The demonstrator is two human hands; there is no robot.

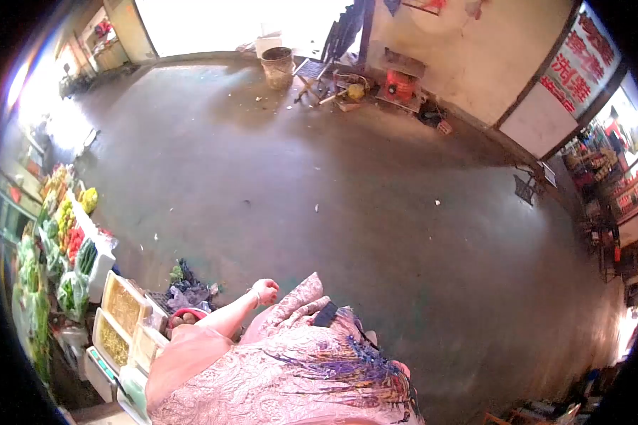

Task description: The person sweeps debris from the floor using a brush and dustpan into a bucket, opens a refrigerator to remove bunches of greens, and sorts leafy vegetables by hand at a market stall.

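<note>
Just above the lap of a pink lace garment (220, 386), the left hand (266, 292) is hanging over the concrete floor (298, 212), its fingers curling loosely inward; whether anything is lying inside the curl I cannot tell. A thin bracelet (252, 292) is circling that wrist. Right beside the hand, a fold of patterned fabric (301, 297) is spreading forward, and a multicoloured fringe (361, 372) is draping across the body lower down. The right hand is not showing clearly enough for me to tell whether it is open or closed.

Nearest to the left hand, on its lower left, a red-rimmed basin (189, 312) is holding brownish round produce (185, 319), partly hidden by the forearm. Left of the hand and well apart from its fingers, a dark bundle with plastic bags (189, 288) is sitting on the floor side of the basin. Farther left, clear-lidded bins (125, 301) are holding yellowish goods. Beyond them, a white box (101, 268) is standing beside red vegetables (75, 243), dark green vegetables (86, 256) and bagged leafy greens (73, 295).

Far ahead of the hands, a bucket (278, 71) is standing near the bright doorway (227, 28), with a red machine (400, 86) resting by the wall to its right.
</note>
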